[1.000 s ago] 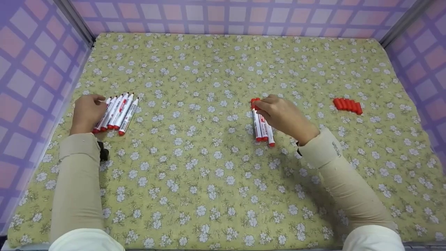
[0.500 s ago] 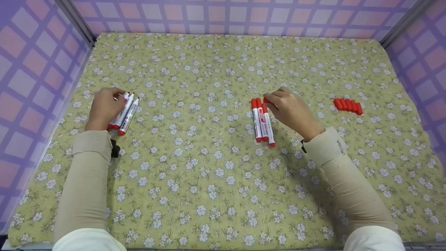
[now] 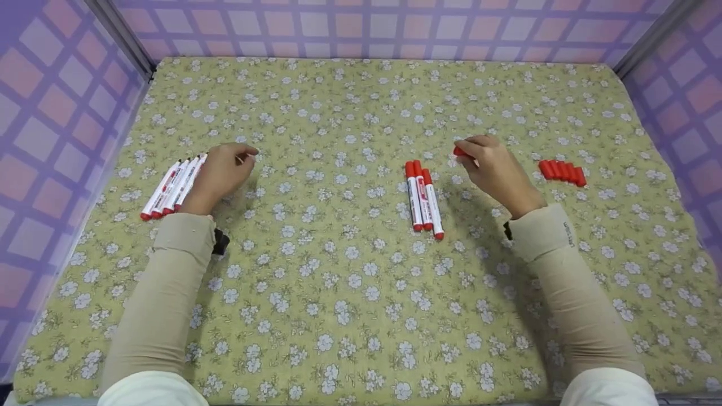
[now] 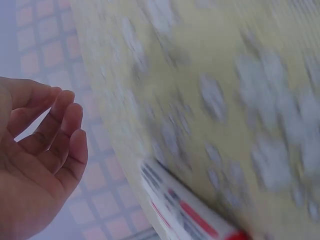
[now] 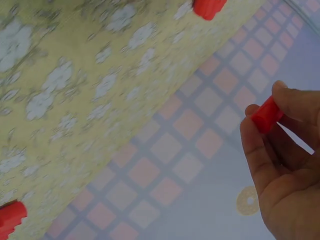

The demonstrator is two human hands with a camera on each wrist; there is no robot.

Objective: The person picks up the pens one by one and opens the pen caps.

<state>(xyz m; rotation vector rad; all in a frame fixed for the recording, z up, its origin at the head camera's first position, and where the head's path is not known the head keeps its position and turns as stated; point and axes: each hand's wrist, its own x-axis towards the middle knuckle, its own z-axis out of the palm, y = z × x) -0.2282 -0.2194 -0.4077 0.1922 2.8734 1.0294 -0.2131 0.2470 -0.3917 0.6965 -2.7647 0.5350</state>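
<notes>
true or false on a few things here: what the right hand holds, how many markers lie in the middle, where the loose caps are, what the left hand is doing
1. The right hand pinches a red cap. True.
2. Five capped markers lie in the middle. False: three.
3. The loose red caps lie on the cloth right of the right hand. True.
4. The left hand grips a cap. False: it holds none; the uncapped markers lie beside it.
</notes>
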